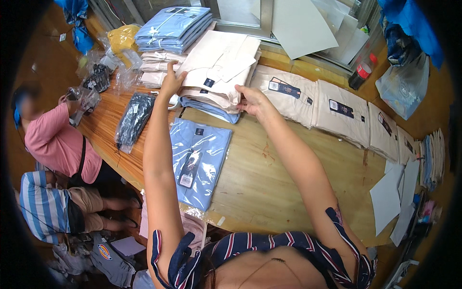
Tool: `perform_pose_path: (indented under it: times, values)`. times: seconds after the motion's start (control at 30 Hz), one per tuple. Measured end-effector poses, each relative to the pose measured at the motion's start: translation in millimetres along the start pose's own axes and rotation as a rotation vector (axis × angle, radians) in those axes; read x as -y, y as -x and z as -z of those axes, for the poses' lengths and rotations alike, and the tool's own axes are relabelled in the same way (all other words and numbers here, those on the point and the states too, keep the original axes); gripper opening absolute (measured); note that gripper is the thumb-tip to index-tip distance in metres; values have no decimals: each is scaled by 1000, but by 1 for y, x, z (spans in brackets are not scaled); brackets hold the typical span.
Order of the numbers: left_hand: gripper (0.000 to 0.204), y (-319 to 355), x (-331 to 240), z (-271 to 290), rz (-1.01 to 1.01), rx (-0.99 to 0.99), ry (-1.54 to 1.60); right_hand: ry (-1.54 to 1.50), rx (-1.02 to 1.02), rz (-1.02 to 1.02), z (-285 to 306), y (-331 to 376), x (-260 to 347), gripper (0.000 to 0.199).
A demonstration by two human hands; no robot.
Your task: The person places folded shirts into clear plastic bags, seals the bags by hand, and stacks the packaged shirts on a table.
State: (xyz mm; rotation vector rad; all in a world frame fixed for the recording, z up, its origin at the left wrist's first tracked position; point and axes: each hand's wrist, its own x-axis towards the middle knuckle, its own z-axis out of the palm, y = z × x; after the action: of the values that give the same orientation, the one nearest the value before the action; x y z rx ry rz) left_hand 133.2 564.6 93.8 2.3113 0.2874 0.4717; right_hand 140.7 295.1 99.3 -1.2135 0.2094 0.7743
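A stack of folded cream shirts [216, 53] lies at the far side of the table, with a white card on the top one. Against its left edge rests my left hand [172, 83], thumb and index finger spread apart. My right hand [254, 100] grips the stack's near right corner, thumb above and fingers lower at the side. Beneath the cream shirts, folded blue shirts [208, 110] stick out. Closer to me lies a blue shirt [199, 159] in a clear bag with a dark hang tag.
A row of tagged cream shirts [339, 111] runs along the right. Tied blue shirts [174, 26] top another pile behind my left hand. Bagged dark items [134, 120] lie left. A cola bottle [362, 72] and white sheets [385, 207] are at right. People [65, 135] are at left.
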Motion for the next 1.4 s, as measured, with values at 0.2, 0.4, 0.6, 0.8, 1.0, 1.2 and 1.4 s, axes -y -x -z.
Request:
perform_pose_path:
  times: [0.2,0.4,0.6,0.8,1.0,1.2,1.4]
  values:
    - [36,6,-8,-4,-117,-70,-184,-305,112,173,-4,-8,-1,30]
    - [28,12,-28,2,-175,-113,-168,-241,127,100,6,-17,0,29]
    - [24,85,-77,-6,-449,-355,-166,-120,354,399,44,41,13,35]
    - [38,280,-134,-99,-604,-161,59,60,90,341,185,236,-81,45]
    - [29,480,-208,-152,-386,515,47,14,-323,146,293,419,-213,45]
    - [36,493,-283,-172,-722,431,-403,515,-457,80,389,472,-243,46]
    - [54,497,-352,-276,-533,450,-300,838,-1751,256,567,471,-188,68]
